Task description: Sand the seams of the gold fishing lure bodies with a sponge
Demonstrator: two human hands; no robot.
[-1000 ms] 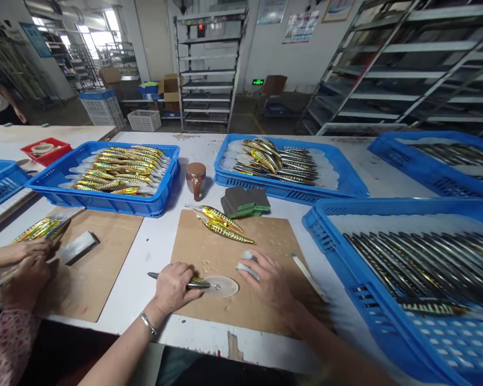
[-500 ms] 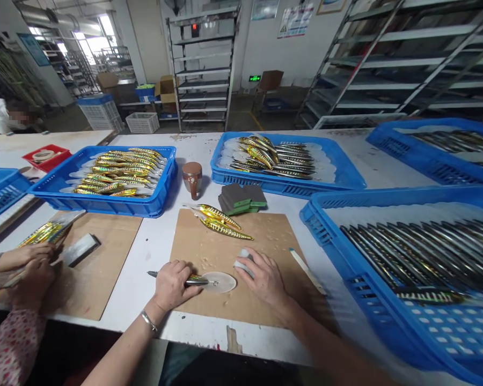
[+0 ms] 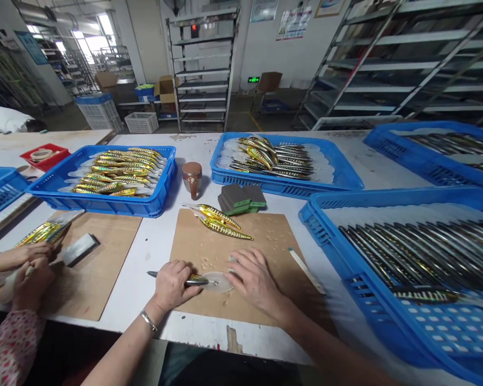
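My left hand (image 3: 172, 284) grips a gold striped fishing lure (image 3: 196, 280) flat on a brown board (image 3: 265, 241); its clear round lip (image 3: 219, 282) points right. My right hand (image 3: 253, 279) presses a small grey sanding block, mostly hidden under the fingers, against that lip. Two more gold lures (image 3: 221, 221) lie at the board's far edge. A white stick (image 3: 304, 264) rests to the right of my right hand.
Blue crates hold gold lures (image 3: 116, 171), mixed lures (image 3: 277, 158) and dark lures (image 3: 422, 257). A brown cup (image 3: 192, 178) and green-grey sponge blocks (image 3: 241, 197) stand behind the board. A co-worker's hands (image 3: 28, 273) work on a second board at the left. Metal racks stand behind.
My right hand has slid left with the grey block onto the lure's clear lip. My left hand has stayed in place.
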